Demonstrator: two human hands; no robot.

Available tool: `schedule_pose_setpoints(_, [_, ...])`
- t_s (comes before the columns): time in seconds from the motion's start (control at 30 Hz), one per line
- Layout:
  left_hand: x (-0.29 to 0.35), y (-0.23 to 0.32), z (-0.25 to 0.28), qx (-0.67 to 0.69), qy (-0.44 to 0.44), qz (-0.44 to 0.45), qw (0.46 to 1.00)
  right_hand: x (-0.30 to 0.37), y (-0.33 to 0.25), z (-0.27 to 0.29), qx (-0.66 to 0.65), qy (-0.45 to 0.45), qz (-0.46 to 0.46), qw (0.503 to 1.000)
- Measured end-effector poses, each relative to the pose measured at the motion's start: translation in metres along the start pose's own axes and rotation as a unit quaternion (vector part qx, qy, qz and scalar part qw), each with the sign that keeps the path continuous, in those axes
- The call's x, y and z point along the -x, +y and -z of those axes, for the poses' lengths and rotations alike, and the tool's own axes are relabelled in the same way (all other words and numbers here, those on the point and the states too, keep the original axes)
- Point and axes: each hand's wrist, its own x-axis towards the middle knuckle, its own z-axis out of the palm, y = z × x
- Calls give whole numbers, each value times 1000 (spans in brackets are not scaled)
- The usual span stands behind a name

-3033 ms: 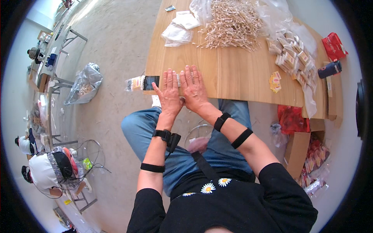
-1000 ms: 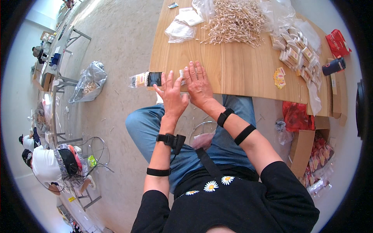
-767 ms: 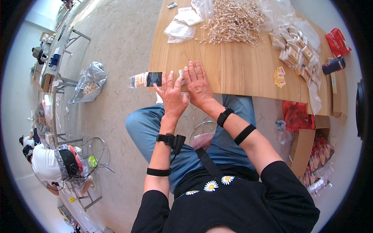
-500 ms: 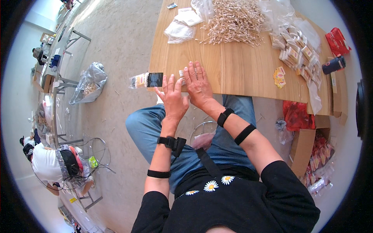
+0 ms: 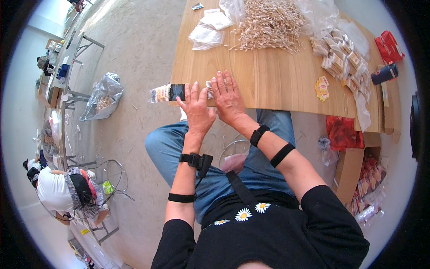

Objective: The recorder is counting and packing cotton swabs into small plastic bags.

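At the table's near left corner, my left hand (image 5: 198,110) rests with fingers stretched out, their tips beside a black flat piece (image 5: 177,91). Left of that piece, a clear bag of cotton swabs (image 5: 159,93) sticks out past the table edge. My right hand (image 5: 229,98) lies flat, fingers straight, over a small row of cotton swabs (image 5: 209,89). White swab ends show between the two hands; the rest of the row is hidden under the right palm.
A big heap of loose swabs (image 5: 270,26) covers the far part of the wooden table (image 5: 277,76). Empty clear bags (image 5: 206,35) lie left of it. Filled swab packs (image 5: 341,62), yellow-red labels (image 5: 322,89) and a dark cup (image 5: 384,74) are at the right.
My left hand has shifted slightly left, its fingers now closer to and partly over the black piece. My right hand has stayed in place.
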Motion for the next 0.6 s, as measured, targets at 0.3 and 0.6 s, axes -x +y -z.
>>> schedule_pose_setpoints(0.3, [-1, 1, 3, 15, 5, -4, 1000, -1, -1, 4, 10, -33, -8, 999])
schedule_pose_setpoints(0.6, [-8, 2, 2, -11, -18, 4, 1000, -1, -1, 1, 24, -15, 0, 1000])
